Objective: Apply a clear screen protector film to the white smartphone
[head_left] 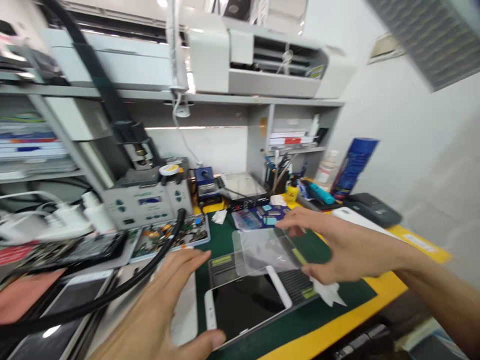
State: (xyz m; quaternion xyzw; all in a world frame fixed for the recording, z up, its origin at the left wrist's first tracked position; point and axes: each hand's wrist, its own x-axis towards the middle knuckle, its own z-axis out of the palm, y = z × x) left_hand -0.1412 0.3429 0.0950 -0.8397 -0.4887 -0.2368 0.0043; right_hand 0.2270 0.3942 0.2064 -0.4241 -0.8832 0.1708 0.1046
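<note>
A smartphone (249, 302) with a white frame and dark screen lies face up on a dark ribbed pad (300, 285) over the green mat. My left hand (165, 305) is at its left side, fingers spread and holding nothing. The left thumb tip overlaps the phone's lower left corner; I cannot tell whether it touches. Above the phone's far edge is a clear, thin sheet (262, 252) with rounded corners. My right hand (330, 245) grips that sheet's right edge between thumb and fingers. A crumpled white tissue (330, 292) lies below the right hand.
A black hose (150, 270) arcs across the left side, near my left hand. Behind stand a parts tray (170, 235), a grey control unit (138, 205) and a yellow bottle (291, 192). Several phones and panels (71, 310) are stacked at left. A grey lamp panel (431, 40) hangs upper right.
</note>
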